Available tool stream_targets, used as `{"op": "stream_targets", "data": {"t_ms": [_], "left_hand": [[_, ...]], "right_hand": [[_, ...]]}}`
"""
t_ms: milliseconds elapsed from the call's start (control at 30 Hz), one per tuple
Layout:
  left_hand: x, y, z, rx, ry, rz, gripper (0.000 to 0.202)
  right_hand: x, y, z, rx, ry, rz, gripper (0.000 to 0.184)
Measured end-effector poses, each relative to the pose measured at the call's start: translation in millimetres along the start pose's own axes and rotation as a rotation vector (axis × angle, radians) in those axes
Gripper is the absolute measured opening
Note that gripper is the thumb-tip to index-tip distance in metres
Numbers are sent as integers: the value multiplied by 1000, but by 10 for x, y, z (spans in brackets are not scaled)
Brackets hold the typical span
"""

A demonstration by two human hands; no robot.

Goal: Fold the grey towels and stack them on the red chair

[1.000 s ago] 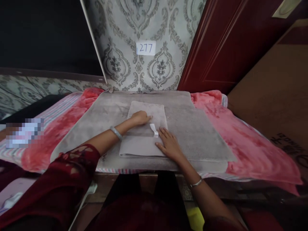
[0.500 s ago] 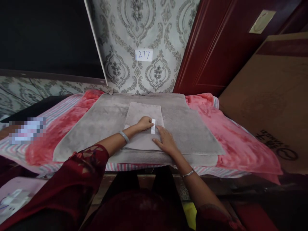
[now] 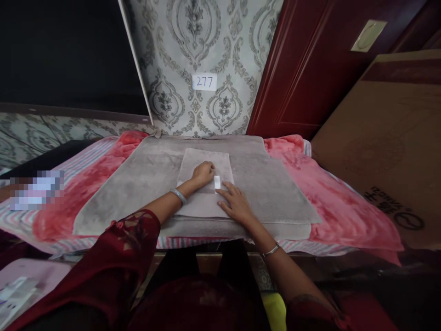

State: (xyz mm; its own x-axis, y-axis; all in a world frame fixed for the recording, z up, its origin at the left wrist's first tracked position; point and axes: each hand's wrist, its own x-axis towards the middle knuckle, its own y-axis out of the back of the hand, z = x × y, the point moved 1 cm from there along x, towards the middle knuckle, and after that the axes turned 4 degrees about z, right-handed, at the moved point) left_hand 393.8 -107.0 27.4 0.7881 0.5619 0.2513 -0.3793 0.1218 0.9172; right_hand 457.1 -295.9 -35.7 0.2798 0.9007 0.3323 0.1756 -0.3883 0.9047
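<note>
A small grey towel (image 3: 206, 161), folded, lies on a bigger grey towel (image 3: 151, 179) spread over a pink blanket (image 3: 330, 197). A white label tag (image 3: 217, 182) sticks out at the small towel's right side. My left hand (image 3: 203, 173) rests on the small towel with its fingers curled, just left of the tag. My right hand (image 3: 234, 204) lies flat on the towel's near right corner, fingers stretched toward the tag.
A paper note reading 277 (image 3: 204, 82) hangs on the patterned wall. A dark red door (image 3: 310, 69) stands to the right, with a large cardboard box (image 3: 379, 138) beside it. A dark screen (image 3: 65, 55) fills the upper left.
The tag, curled up a second ago, now lies flatter beside my left fingers. My hands have drawn closer together around it. The camera tilted slightly.
</note>
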Motion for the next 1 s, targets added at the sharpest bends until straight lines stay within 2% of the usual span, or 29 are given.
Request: {"op": "stream_targets", "data": {"t_ms": [133,233,333,433,533,633,733,833,933,1000], "left_hand": [[-104,119,-95,16,-115,-52,40],[-364,141,-253,62,-192,-117,50],[-706,72,-443,123,-230,-149,62],[-947,-49,-569,153,-243,-187,66],[-1001,-117,-599,139,-242,-185,66],[-971,-97,-618,85,-253,-187,64],[-1011,-46,-716,-1,-167,-116,62],[-1162,-17,-879,-154,57,43,63],[-1326,13,-1013,-458,206,152,67],[-1377,57,-1062,-686,282,148,72]], "right_hand": [[159,88,-67,-39,-17,-69,55],[275,63,-160,-41,-46,-108,63],[282,-42,-238,-54,-56,-173,71],[226,-126,-253,-67,-56,-180,73],[196,-153,-221,-68,-55,-181,74],[204,-152,-197,-69,-51,-190,74],[209,-139,-203,-79,-49,-197,74],[202,-125,-218,-96,-58,-207,74],[196,-125,-219,-104,-49,-201,73],[196,-135,-215,-99,-46,-193,74]]}}
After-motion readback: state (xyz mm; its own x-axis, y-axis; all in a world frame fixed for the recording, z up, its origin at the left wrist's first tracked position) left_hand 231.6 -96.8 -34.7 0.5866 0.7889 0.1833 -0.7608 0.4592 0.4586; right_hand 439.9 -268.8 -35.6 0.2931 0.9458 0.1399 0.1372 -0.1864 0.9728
